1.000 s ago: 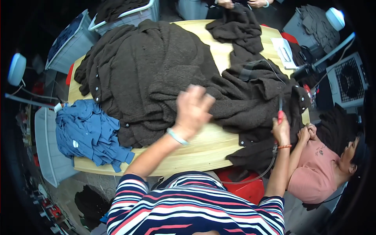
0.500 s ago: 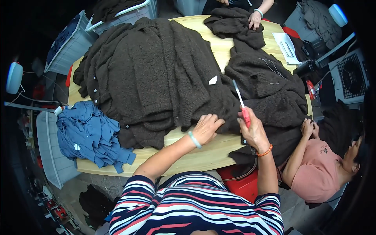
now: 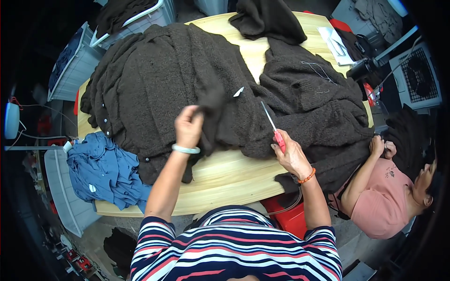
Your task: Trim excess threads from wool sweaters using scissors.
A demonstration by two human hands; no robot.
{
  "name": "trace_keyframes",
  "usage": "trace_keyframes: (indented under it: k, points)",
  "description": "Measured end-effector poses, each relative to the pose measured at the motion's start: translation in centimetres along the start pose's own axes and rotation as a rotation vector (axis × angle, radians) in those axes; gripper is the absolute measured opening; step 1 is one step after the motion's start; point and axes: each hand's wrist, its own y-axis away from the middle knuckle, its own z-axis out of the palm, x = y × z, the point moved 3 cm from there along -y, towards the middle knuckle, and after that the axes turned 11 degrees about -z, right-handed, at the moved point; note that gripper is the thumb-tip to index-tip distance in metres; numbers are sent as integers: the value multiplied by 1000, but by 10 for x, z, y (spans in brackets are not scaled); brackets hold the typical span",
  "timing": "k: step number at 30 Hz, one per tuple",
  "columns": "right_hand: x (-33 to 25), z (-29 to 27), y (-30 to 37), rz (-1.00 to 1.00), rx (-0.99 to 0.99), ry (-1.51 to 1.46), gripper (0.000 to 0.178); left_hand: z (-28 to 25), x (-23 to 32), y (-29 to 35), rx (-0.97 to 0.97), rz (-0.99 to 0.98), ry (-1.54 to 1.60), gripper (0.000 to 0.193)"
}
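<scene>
My right hand (image 3: 294, 157) is closed around the pink-red handle of a pair of scissors (image 3: 274, 123), whose slim blades point up and away over dark brown knit fabric. My left hand (image 3: 189, 129) pinches a raised fold of a dark brown knit sweater (image 3: 213, 105), blurred by motion. That fold belongs to a big heap of the same sweaters (image 3: 150, 89) covering the left and middle of the table. A white tag (image 3: 239, 92) lies on the knit between my hands. To the right, another brown sweater (image 3: 314, 89) is spread out with loose pale threads (image 3: 321, 72) on it.
The wooden table (image 3: 229, 178) has a blue garment pile (image 3: 103, 171) at its left edge. A person in pink (image 3: 382, 196) handles dark fabric at the right. Grey bins (image 3: 70, 65) stand around, a red stool (image 3: 290, 218) below, and a white paper (image 3: 335, 46) lies far right.
My left hand has moved left and farther over the heap, lifting a knit fold. The right hand with the scissors has shifted slightly left. The far person's hands have left view; the far garment is raised.
</scene>
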Motion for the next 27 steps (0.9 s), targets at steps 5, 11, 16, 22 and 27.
trace_keyframes:
  k: [5, 11, 16, 22, 27]
  points:
    - [-4, -6, -5, 60, -24, -47, 41, -135, 41, -3, 320, 19, 651, 29]
    - [-21, 8, -21, -37, -79, -39, 42, -242, -66, -6, 566, -290, 843, 37]
    - [-43, 43, -33, -116, -182, -82, 47, -201, -51, -5, 741, -239, 260, 41]
    - [-14, 105, -42, 72, -60, 152, 69, -126, -23, 73, 486, 80, -431, 50]
    - [24, 120, -53, 156, -45, 211, 56, -110, -112, 109, 184, -371, 100, 55]
